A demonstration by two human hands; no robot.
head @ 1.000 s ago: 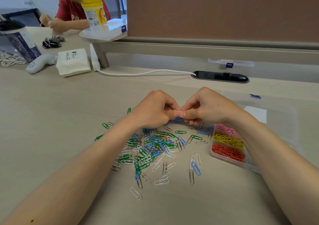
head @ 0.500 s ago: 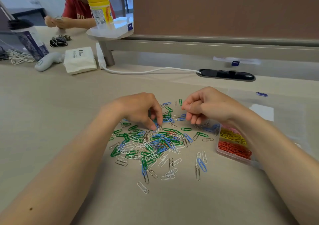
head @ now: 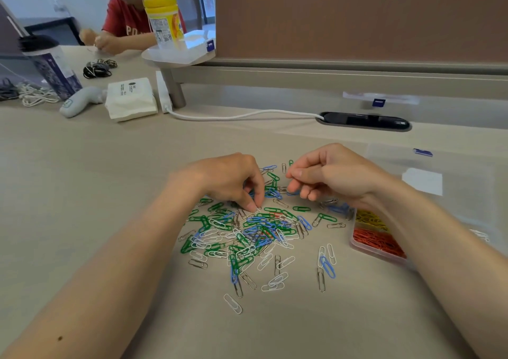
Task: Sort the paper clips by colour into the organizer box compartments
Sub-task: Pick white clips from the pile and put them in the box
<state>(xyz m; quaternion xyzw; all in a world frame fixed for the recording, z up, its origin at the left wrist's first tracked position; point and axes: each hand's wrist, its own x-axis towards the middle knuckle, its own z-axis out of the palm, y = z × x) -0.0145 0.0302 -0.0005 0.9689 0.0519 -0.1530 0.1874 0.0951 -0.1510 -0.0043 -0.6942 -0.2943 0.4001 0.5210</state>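
Left hand (head: 229,181) dropped, pinching white clip (head: 257,209); its axis unclear.

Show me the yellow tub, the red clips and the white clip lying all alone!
yellow tub (head: 164,28), head view, on its label.
red clips (head: 378,241), head view, middle of the heap.
white clip (head: 232,303), head view, middle of its loop.

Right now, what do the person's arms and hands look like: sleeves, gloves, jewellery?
Both forearms are bare, no sleeves in view. The left hand and right hand wear no gloves, rings or watch. The left forearm has one small dark mark.
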